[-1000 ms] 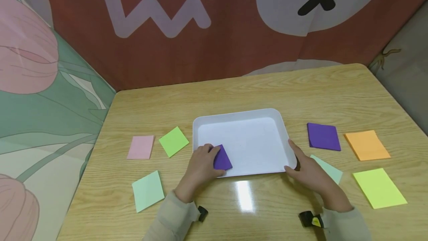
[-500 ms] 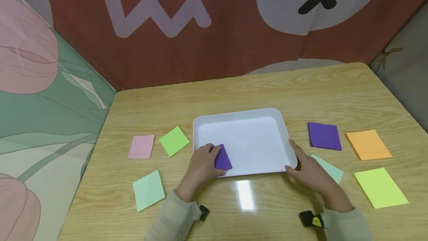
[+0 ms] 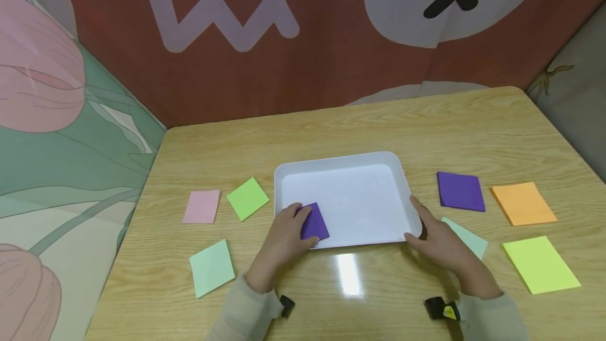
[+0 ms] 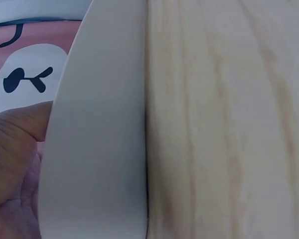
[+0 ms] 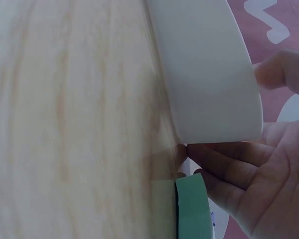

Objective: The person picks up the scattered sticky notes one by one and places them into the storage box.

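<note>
My left hand (image 3: 283,234) is at the front left corner of the white tray (image 3: 355,193), its fingers and thumb spread over a purple sticky note pad (image 3: 316,223) inside. The palm hides part of that pad. In the left wrist view the thumb (image 4: 20,129) shows beyond the tray wall (image 4: 97,124); the pad is out of sight there. My right hand (image 3: 437,243) grips the tray's front right corner, with the thumb at the rim and fingers along the side, as the right wrist view also shows. Beneath this hand lies a mint pad (image 3: 473,241), partly covered.
Right of the tray lie a second purple pad (image 3: 461,191), an orange pad (image 3: 523,203) and a yellow pad (image 3: 541,264). On the left are pink (image 3: 201,207), lime green (image 3: 248,199) and mint (image 3: 212,268) notes. A printed cloth (image 3: 284,78) hangs behind the wooden table (image 3: 236,146).
The left thumb has lifted slightly off the tray's front edge, and a little more of the purple pad shows. My right hand and the tray keep nearly the same place.
</note>
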Motion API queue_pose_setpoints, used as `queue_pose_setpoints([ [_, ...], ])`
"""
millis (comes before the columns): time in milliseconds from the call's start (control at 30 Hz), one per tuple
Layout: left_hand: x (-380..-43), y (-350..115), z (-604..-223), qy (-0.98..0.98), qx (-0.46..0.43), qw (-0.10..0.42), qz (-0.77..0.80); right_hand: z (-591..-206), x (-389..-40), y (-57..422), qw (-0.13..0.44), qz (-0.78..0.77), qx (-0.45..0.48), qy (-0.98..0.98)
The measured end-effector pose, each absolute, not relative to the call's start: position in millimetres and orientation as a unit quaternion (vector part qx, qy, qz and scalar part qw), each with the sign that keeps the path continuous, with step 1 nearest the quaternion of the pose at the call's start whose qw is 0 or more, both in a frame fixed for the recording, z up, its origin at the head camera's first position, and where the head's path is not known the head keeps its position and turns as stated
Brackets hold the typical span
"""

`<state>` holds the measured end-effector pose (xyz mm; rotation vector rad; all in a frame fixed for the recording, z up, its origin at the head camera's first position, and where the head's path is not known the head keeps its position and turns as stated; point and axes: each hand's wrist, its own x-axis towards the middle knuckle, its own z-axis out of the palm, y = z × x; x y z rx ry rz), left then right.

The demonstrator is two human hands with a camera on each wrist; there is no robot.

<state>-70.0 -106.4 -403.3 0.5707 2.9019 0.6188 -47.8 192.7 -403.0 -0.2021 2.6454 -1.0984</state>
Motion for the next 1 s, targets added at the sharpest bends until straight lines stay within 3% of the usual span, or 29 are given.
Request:
queue_pose_setpoints([
  [567, -54.0, -118.7, -394.7, 0.952, 0.167, -0.015, 0.255, -403.3, -47.4, 192.6, 0.129, -0.377, -0.071, 0.915],
  [1000, -45.0, -134.0, -389.0, 0.954, 0.137, -0.02, 0.266, -403.8, -48.3, 192.5, 0.134, -0.381, -0.072, 0.912],
])
